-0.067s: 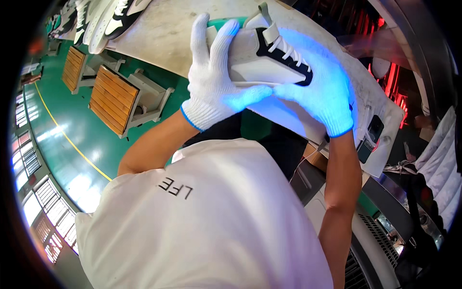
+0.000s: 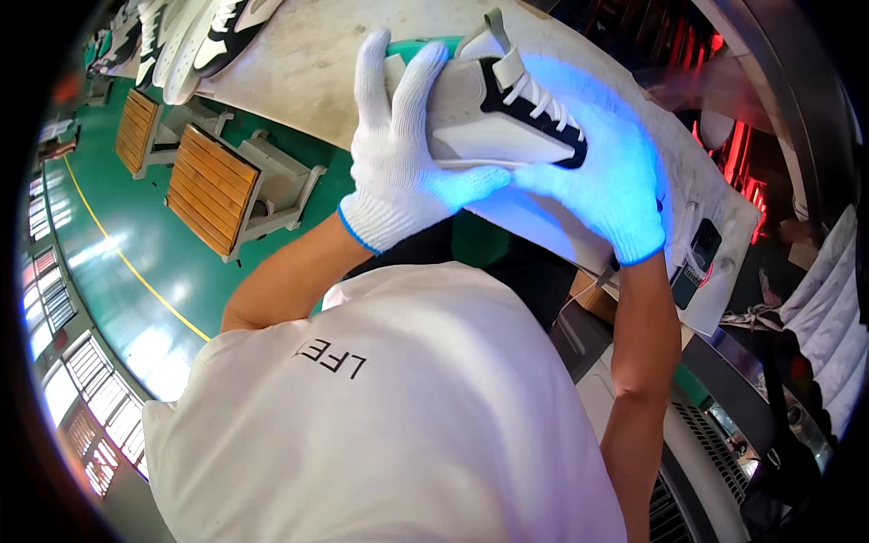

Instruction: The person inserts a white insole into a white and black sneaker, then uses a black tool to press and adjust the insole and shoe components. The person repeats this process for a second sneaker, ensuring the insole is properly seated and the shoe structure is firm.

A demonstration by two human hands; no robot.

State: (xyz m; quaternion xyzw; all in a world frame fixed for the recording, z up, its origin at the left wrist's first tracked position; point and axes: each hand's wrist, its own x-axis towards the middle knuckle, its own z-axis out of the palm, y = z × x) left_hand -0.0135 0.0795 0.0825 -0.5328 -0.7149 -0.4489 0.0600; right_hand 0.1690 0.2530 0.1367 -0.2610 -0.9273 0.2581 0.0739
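Observation:
Both hands wear white knitted gloves with blue cuffs and grip one sneaker (image 2: pixel 457 98) between them. The shoe is pale grey and white with a black lace panel, white laces and a heel or tongue loop; a green piece shows at its upper edge. My left hand (image 2: pixel 398 149) wraps the left end, two fingers over the far side and the thumb along the near sole edge. My right hand (image 2: pixel 602 181) closes round the toe end, its fingers partly hidden behind the shoe. Blue light falls on the right glove and the left thumb.
A pale worktable (image 2: pixel 312 77) lies under the shoe. More sneakers (image 2: pixel 222 36) stand at its far left. Wooden-topped stools (image 2: pixel 213 185) are on the green floor at left. A dark phone-like device (image 2: pixel 706 237) lies at the table's right end, near red-lit machinery (image 2: pixel 742 163).
The shoe and both hands have shifted very slightly. The grip stays the same.

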